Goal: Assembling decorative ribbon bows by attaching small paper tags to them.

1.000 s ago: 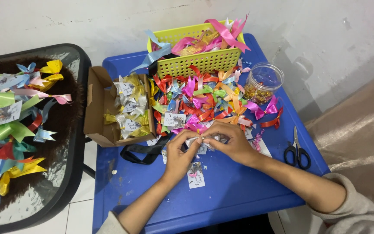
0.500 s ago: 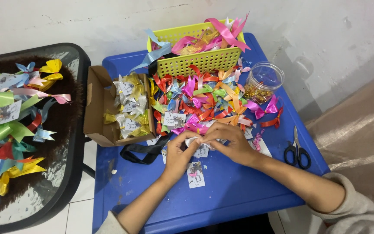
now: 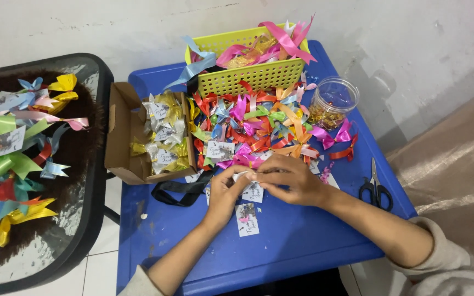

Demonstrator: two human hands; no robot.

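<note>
Both hands are meeting over the middle of the blue plastic table (image 3: 281,246). Left hand (image 3: 225,192) is curling its fingers and pinching one end of a small white paper tag (image 3: 246,176). Right hand (image 3: 292,178) is pinching the other end, and its fingertips are touching the left ones. That tag is sitting just near of the big ribbon heap.

Starting far left, a round dark glass table (image 3: 83,219) is holding many bright ribbon bows (image 3: 6,159) on a brown furry mat (image 3: 78,148). Next, an open brown cardboard box (image 3: 122,137) is lying on the blue table with gold and silver bows (image 3: 165,137) inside. A black strap (image 3: 179,193) is lying just near of the box. Another small white printed card (image 3: 247,220) is lying flat, just near of the hands. A heap of red, pink, orange and green ribbon bows (image 3: 253,129) is spreading out far of the hands. A yellow plastic basket with holes (image 3: 250,77) is standing at the far edge, with pink and blue ribbons hanging out. To the right, a clear round jar (image 3: 333,101) is standing open. Black-handled scissors (image 3: 376,189) are lying at the right edge.
</note>
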